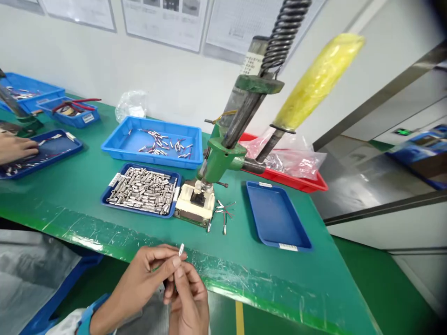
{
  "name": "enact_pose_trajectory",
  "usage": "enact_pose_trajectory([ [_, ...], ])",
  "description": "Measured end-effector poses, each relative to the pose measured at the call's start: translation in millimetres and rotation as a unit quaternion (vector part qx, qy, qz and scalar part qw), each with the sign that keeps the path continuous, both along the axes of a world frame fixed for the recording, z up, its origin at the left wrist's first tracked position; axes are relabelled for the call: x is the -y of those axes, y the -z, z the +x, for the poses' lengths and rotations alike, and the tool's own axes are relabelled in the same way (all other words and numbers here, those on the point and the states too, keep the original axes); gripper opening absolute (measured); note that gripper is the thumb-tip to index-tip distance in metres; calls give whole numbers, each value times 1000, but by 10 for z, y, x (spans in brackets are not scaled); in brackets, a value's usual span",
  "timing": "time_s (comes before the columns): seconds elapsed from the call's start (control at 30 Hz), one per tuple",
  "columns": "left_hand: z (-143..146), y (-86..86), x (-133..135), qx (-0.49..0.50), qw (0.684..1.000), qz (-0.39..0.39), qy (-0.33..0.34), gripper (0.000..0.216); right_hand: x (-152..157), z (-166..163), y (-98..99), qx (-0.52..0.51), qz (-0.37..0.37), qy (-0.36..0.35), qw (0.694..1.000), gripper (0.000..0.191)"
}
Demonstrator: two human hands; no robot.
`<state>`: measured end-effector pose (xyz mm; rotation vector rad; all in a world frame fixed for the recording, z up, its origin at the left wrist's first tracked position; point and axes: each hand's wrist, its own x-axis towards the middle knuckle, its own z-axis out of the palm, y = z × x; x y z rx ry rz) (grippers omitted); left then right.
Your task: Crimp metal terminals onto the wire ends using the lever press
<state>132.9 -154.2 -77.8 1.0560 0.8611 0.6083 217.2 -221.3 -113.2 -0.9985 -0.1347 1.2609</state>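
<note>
Both of my hands are together just below the front edge of the green table (91, 232). My left hand (146, 279) pinches a small metal sleeve (181, 249) between thumb and forefinger, its tip pointing up. My right hand (188, 298) is closed right against it, fingertips pressed to the lower end of the sleeve; whether it holds a wire there is hidden. A green hand press (223, 153) with a yellow-wrapped lever (317, 79) stands on the table beyond my hands.
A blue tray of several metal sleeves (141, 190) sits left of the press, a larger blue tray of wired parts (157, 142) behind it. Loose wired pieces (223, 211) lie beside an empty blue tray (275, 216). A red tray with a plastic bag (289, 160) is behind. Another person's hand (16, 148) rests at far left.
</note>
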Motion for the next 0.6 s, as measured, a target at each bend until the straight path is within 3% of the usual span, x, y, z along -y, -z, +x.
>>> enact_pose_trajectory([
  [0.3, -40, 4, -55, -8, 999, 22, 25, 36, -18, 2, -19, 40, -11, 6, 999, 34],
  [0.6, -57, -6, -98, -23, 999, -1, 42, 48, -56, 20, 14, 41, -18, -7, 999, 39],
])
